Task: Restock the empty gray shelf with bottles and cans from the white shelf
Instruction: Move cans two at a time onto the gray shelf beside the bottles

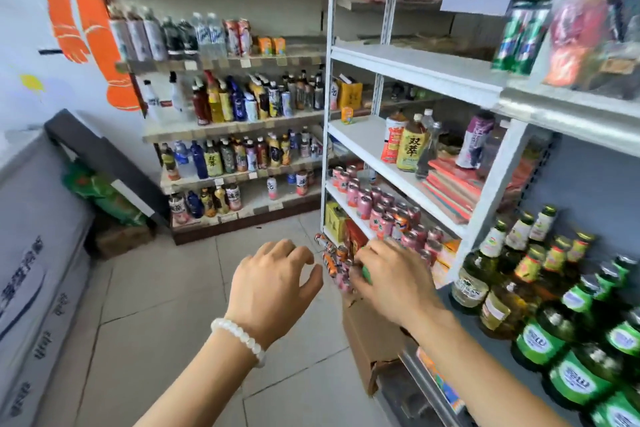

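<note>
My right hand is out over the low cans, fingers curled down around something green; motion blur stops me from telling whether it is truly gripped or only touched, or what it is. My left hand hangs just beside it, fingers loosely spread, holding nothing, a pale bead bracelet on the wrist.

Location of stock: the white shelf stands ahead to my right, with pink cans packed on a lower tier and tall tea bottles on the tier above. A cluster of orange and pink cans sits just beyond my fingertips, above an open cardboard box. The gray shelf is at my near right and already carries green glass bottles.

Judgement: the step in hand is pick-up from the cans. The next move calls for a firm grip on one can, the left hand taking a second, then a turn rightward to a bare stretch of gray shelf, setting each upright clear of the glass.
</note>
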